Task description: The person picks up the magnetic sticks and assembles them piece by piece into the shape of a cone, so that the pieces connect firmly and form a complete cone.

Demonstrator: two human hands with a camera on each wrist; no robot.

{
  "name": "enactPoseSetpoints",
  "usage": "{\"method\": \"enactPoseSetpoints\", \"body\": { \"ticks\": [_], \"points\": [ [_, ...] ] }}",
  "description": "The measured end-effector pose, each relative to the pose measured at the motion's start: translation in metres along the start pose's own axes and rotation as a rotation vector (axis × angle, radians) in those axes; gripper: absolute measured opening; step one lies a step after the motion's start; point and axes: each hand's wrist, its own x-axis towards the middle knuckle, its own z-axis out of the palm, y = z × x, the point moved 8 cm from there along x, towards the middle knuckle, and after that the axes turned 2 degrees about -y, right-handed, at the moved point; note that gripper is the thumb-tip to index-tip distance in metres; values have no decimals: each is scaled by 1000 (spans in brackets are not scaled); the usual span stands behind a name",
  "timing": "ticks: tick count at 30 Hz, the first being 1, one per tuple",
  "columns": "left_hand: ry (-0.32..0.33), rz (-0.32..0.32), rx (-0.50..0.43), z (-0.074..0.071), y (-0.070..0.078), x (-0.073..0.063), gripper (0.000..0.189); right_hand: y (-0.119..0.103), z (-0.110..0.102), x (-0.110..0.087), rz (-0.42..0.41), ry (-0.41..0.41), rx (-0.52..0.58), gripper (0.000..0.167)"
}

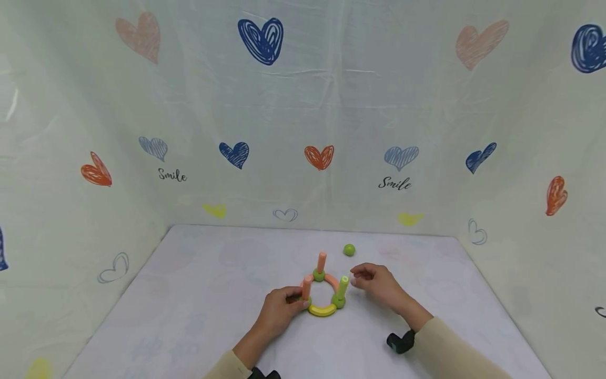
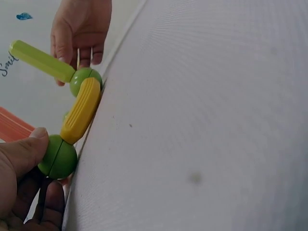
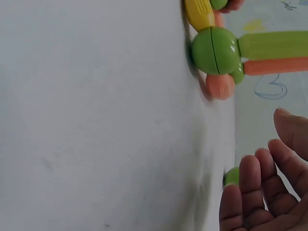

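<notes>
A ring of curved rods and green balls lies on the table, with three straight rods standing up from the balls. At its left, my left hand [image 1: 280,308] holds a green ball [image 2: 57,158] between thumb and fingers, just below an orange rod [image 1: 307,287]. A yellow curved rod [image 1: 322,311] links that ball to the right-hand green ball [image 3: 215,50], which bears a light green rod [image 1: 343,287]. Another orange rod [image 1: 322,262] stands on the far ball [image 1: 319,275]. My right hand [image 1: 379,285] hovers right of the ring, fingers relaxed, holding nothing.
A loose green ball [image 1: 349,250] lies on the white table [image 1: 213,273] beyond the ring, behind my right hand. A pale curtain [image 1: 303,105] printed with hearts hangs along the back and both sides.
</notes>
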Motion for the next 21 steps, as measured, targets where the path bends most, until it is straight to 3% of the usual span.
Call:
{"method": "enactPoseSetpoints", "body": {
  "ticks": [6, 13, 21],
  "points": [
    [1, -19, -13, 1, -2, 1, 39, -2, -21, 25, 16, 148, -19, 39],
    [-4, -10, -22, 0, -3, 0, 38, -3, -24, 51, -22, 188, -35, 44],
    [-7, 10, -23, -1, -2, 0, 38, 6, -24, 72, -8, 196, 10, 46]
  ]
}}
